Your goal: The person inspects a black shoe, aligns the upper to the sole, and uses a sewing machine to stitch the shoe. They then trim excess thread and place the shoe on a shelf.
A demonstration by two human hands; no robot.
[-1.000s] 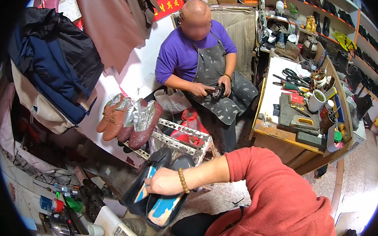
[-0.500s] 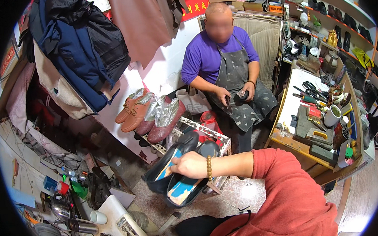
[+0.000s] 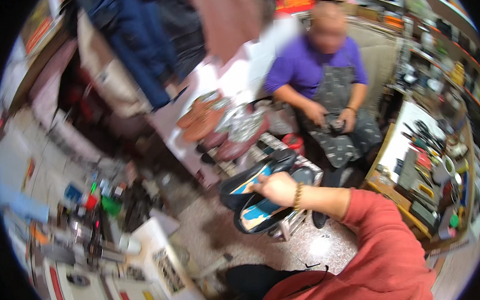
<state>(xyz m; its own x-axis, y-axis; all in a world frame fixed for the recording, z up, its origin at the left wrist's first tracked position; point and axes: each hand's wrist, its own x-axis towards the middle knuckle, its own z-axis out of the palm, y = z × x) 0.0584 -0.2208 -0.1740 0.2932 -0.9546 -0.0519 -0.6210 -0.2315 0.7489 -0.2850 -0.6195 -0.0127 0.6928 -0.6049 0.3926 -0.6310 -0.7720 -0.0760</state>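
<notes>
My right hand (image 3: pixel 276 188), with a beaded bracelet on the wrist and a red sleeve behind it, is shut on a pair of black shoes (image 3: pixel 253 214) with blue insoles. It holds them side by side, just in front of a white wire crate (image 3: pixel 280 146). My left hand is out of view. The picture is blurred by motion.
A person in a purple shirt and patterned apron (image 3: pixel 323 73) sits opposite, both hands on a small dark object (image 3: pixel 335 125). Brown and dark red shoes (image 3: pixel 207 116) lie on a white ledge. A cluttered workbench (image 3: pixel 416 161) stands to the right, bottles and tools (image 3: pixel 92 200) to the left.
The view has swung, so everything has drifted to the right in the picture and blurred. My right hand keeps its hold on the black shoes near the crate.
</notes>
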